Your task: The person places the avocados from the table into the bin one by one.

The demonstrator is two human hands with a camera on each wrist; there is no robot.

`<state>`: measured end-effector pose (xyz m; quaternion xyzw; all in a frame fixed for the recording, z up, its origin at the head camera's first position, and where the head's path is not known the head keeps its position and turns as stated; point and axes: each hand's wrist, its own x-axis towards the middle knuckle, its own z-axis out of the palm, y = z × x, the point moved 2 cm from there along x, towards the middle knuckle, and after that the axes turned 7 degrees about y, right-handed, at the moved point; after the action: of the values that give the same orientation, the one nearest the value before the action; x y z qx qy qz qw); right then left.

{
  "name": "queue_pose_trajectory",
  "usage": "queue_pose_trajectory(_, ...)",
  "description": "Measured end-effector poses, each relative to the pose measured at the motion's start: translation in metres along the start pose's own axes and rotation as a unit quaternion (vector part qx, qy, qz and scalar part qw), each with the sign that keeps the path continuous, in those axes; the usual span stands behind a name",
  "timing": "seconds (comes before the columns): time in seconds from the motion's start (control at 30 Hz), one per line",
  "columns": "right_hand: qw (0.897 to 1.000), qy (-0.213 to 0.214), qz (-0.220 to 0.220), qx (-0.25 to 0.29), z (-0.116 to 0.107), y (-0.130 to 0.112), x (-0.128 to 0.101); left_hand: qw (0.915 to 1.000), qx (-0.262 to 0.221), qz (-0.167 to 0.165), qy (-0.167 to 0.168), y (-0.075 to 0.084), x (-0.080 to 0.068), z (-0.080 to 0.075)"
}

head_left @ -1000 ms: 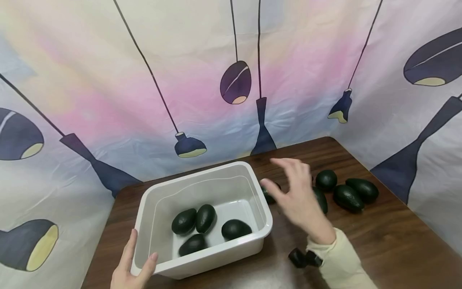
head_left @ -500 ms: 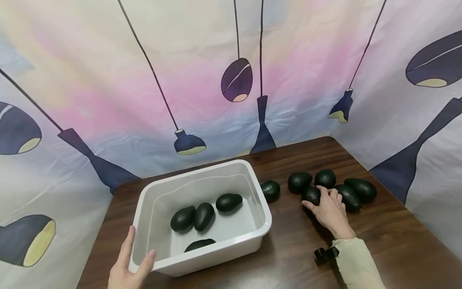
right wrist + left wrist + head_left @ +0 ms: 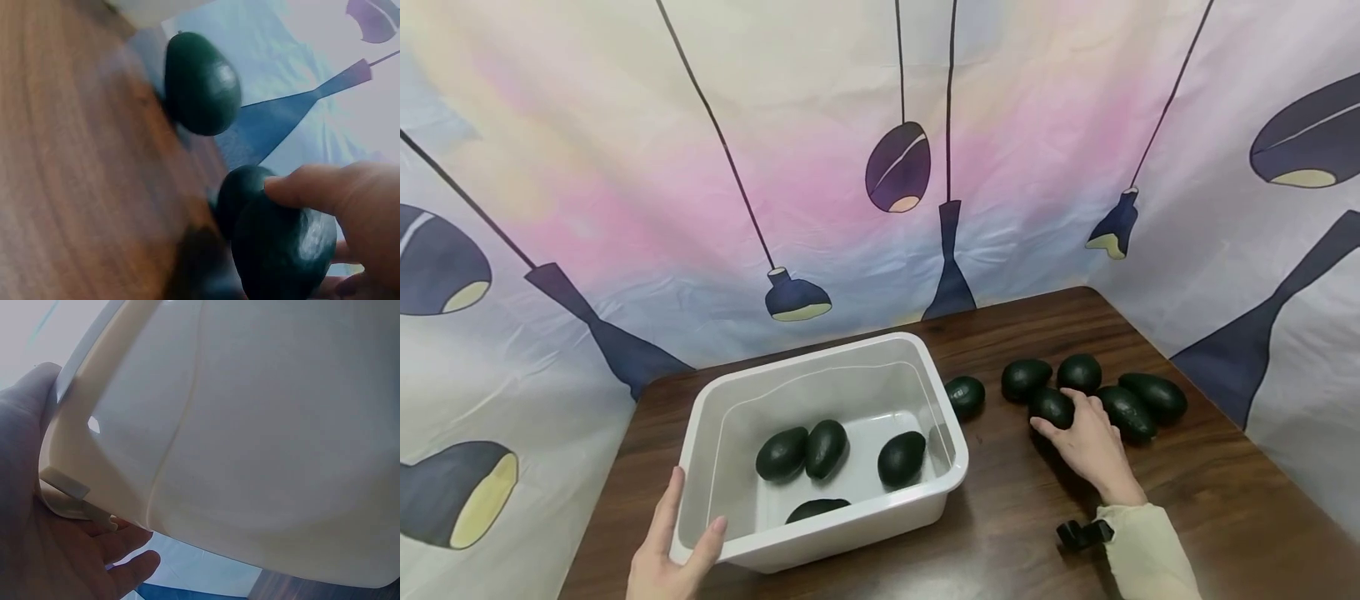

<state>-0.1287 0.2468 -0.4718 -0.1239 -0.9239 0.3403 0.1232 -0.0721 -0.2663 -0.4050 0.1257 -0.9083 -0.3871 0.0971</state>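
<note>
Our right hand (image 3: 1086,442) grasps a dark green oval avocado (image 3: 1051,406) near the far right corner of the brown wooden surface (image 3: 1210,500). The white plastic tub (image 3: 947,483) lies to its left, gripped at its near-left corner by our left hand (image 3: 673,554).

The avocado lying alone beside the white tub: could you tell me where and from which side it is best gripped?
Probably from above, fingers and thumb across its wide middle. The lone avocado lies on the table with the tub wall close on its left, so only the top and right are free for the right hand.
</note>
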Motion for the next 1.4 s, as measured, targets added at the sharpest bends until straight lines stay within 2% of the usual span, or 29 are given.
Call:
queue_pose_trajectory(0.1,1.000,0.001,-0.003,0.025,-0.011,-0.010,-0.001,1.0000,0.002,-0.003,0.001,0.000,0.000,0.000)
queue_pose_trajectory(0.2,0.999,0.020,-0.021,0.046,-0.024,-0.027,0.000,1.0000,-0.004,0.003,0.007,0.001,-0.001,0.001)
queue_pose_trajectory(0.4,0.990,0.060,-0.088,0.095,-0.045,-0.090,-0.003,0.9998,-0.012,0.007,0.011,0.000,-0.002,0.001)
queue_pose_trajectory(0.5,0.975,0.063,-0.159,0.142,-0.050,-0.131,-0.010,0.9999,-0.012,0.002,0.007,-0.001,-0.002,0.000)
queue_pose_trajectory(0.6,0.948,0.046,-0.259,0.182,-0.052,-0.165,-0.022,0.9999,-0.014,-0.003,0.005,-0.001,-0.002,0.000)
queue_pose_trajectory(0.67,0.930,0.035,-0.310,0.193,-0.054,-0.178,-0.029,0.9998,-0.016,-0.004,0.004,0.000,-0.003,0.000)
queue_pose_trajectory(0.73,0.922,0.043,-0.335,0.191,-0.055,-0.180,-0.031,0.9998,-0.019,-0.002,0.006,0.001,-0.003,0.001)
queue_pose_trajectory(0.8,0.930,0.065,-0.320,0.168,-0.057,-0.169,-0.026,0.9998,-0.020,0.001,0.007,0.001,-0.004,0.001)
queue_pose_trajectory(0.87,0.945,0.086,-0.285,0.134,-0.056,-0.147,-0.014,0.9997,-0.020,0.008,0.010,0.002,-0.004,0.000)
queue_pose_trajectory(0.97,0.975,0.088,-0.196,0.060,-0.053,-0.098,0.007,0.9995,-0.018,0.015,0.021,0.003,-0.004,0.000)
queue_pose_trajectory(1.07,0.991,0.077,-0.107,-0.015,-0.046,-0.040,0.022,0.9992,-0.018,0.020,0.030,0.003,-0.004,-0.001)
queue_pose_trajectory(1.13,0.995,0.061,-0.054,-0.050,-0.041,-0.004,0.024,0.9991,-0.020,0.022,0.030,0.002,-0.003,-0.002)
queue_pose_trajectory(1.23,0.995,0.048,-0.008,-0.082,-0.033,0.034,0.019,0.9993,-0.014,0.023,0.028,0.000,-0.003,-0.003)
queue_pose_trajectory(1.3,0.995,0.048,0.002,-0.092,-0.032,0.048,0.015,0.9993,-0.011,0.024,0.027,0.000,-0.003,-0.002)
queue_pose_trajectory(1.4,0.993,0.066,0.006,-0.098,-0.034,0.056,0.011,0.9992,-0.013,0.027,0.028,-0.001,-0.002,-0.001)
